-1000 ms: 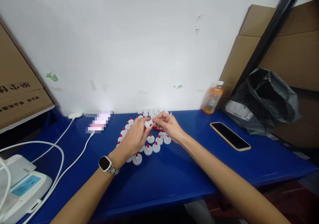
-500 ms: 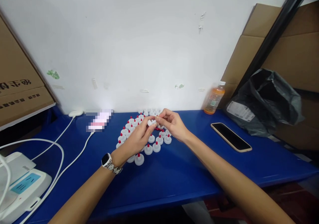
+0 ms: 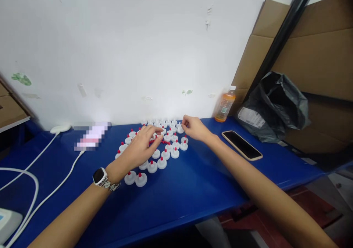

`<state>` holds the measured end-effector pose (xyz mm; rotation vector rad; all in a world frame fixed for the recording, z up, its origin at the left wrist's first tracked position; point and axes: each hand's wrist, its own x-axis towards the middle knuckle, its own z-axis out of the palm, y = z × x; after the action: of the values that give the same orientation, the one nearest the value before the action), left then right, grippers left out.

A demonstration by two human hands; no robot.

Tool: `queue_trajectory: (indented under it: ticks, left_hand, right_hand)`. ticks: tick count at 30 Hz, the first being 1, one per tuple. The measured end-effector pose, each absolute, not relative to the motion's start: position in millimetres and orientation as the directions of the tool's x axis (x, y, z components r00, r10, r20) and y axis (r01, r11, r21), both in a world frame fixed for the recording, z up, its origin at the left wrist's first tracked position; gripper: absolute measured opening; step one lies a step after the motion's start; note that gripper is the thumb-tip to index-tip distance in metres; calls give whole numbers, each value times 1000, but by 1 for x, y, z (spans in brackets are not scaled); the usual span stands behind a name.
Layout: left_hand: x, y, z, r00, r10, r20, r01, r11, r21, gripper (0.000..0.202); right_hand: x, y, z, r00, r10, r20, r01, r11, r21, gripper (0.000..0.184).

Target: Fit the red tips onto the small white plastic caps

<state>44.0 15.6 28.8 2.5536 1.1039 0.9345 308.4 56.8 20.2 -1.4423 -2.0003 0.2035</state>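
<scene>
Left hand [image 3: 143, 144] open, right hand [image 3: 195, 127] pinched, at the caps [image 3: 161, 163].
Left: reaching in low over the caps, back of hand up, thumb and fingers apart; watch [image 3: 99, 176] on that wrist. Right: arm slanting in, fingers curled together just beside a plain white cap [image 3: 180, 129]; can't tell if it's gripped. Red-tipped caps stand on the worktop [image 3: 176, 196] around the left hand and between hands, red bits [image 3: 164, 142] among them. Phone [image 3: 242, 145] and bottle [image 3: 225, 104] sit right of the right hand.
</scene>
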Motion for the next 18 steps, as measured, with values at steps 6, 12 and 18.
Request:
queue_trajectory:
  ticks: [6, 12, 18]
  left_hand:
    - [59, 25, 33, 557, 680, 477, 567, -731, 379, 31]
    - [69, 33, 34, 580, 668, 466, 583, -740, 335, 28]
    - [62, 38, 28, 531, 693, 487, 600, -713, 362, 28]
  right_hand:
    - [304, 68, 10, -242, 917, 317, 781, 378, -497, 8]
    - [302, 71, 16, -249, 949, 192, 761, 315, -567, 6]
    - [290, 101, 19, -188, 953, 237, 871, 274, -408, 16]
